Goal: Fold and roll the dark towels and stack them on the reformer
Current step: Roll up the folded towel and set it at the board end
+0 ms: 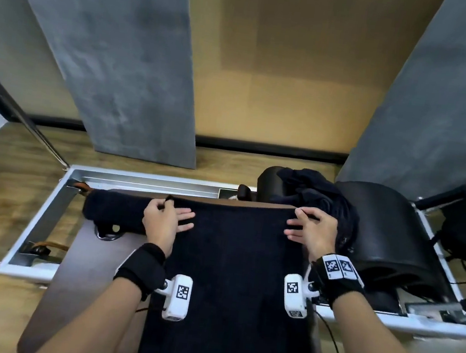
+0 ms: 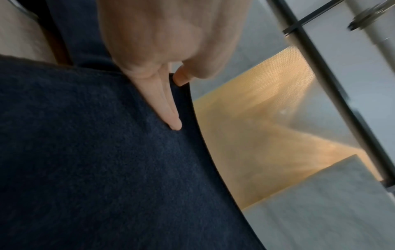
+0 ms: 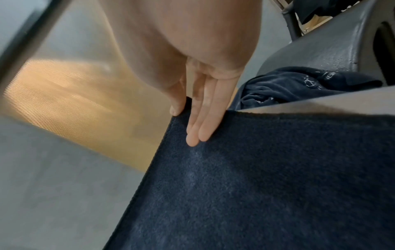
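A dark navy towel (image 1: 232, 277) lies spread flat along the reformer carriage (image 1: 92, 250), running from its far edge toward me. My left hand (image 1: 168, 215) pinches the towel's far left corner (image 2: 177, 81) between thumb and fingers, with the other fingers flat on the cloth. My right hand (image 1: 310, 228) pinches the far right corner (image 3: 183, 108) the same way. A rolled dark towel (image 1: 114, 210) lies on the carriage left of my left hand. A crumpled heap of dark towels (image 1: 319, 195) (image 3: 299, 84) sits behind my right hand.
The reformer's white metal frame (image 1: 47, 213) surrounds the carriage. A black arc barrel (image 1: 388, 231) rests at the right, with a black headrest (image 1: 269, 180) behind. Two grey wall panels (image 1: 128, 63) lean at the back. Wooden floor (image 1: 9, 165) lies all around.
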Tool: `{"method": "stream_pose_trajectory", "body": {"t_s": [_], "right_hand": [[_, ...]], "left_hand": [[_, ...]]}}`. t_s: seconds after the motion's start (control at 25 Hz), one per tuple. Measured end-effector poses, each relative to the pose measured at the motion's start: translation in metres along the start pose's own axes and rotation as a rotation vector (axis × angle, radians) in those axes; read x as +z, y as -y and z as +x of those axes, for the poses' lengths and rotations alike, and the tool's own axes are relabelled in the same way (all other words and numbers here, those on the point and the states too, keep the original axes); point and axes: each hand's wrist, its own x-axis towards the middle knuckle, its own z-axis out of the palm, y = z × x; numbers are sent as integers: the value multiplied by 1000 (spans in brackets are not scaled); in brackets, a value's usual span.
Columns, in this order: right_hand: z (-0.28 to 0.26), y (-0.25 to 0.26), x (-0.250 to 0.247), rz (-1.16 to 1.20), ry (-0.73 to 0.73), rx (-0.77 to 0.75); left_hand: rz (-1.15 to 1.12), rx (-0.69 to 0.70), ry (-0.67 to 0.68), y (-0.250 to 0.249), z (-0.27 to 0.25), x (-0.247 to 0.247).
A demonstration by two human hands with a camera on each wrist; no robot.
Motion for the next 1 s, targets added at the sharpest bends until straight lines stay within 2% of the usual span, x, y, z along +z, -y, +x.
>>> {"method": "stream_pose_trajectory", "body": {"t_s": [0.12, 0.24, 0.44, 0.56, 0.72, 0.8, 0.92, 1.0], "right_hand": [[24, -13, 11, -58, 3, 49], [31, -21, 13, -53, 22, 71], [-8, -22, -6, -30, 60, 7], [-53, -34, -20, -59, 102, -7], [-119, -68, -40, -175, 182, 4], [-145, -87, -51, -274, 188, -20], [-180, -111, -73, -385, 161, -51], [-198, -122, -87, -461, 117, -58]], "left_hand": [[8, -39, -57, 14, 19, 16], [44, -60, -12, 27, 22, 25], [170, 123, 130, 33, -6, 8], [277, 201, 189, 42, -36, -21], [575, 246, 321, 72, -83, -83], [695, 292, 302, 86, -108, -112], [744, 363, 214, 99, -143, -148], [801, 389, 227, 105, -162, -165]]}}
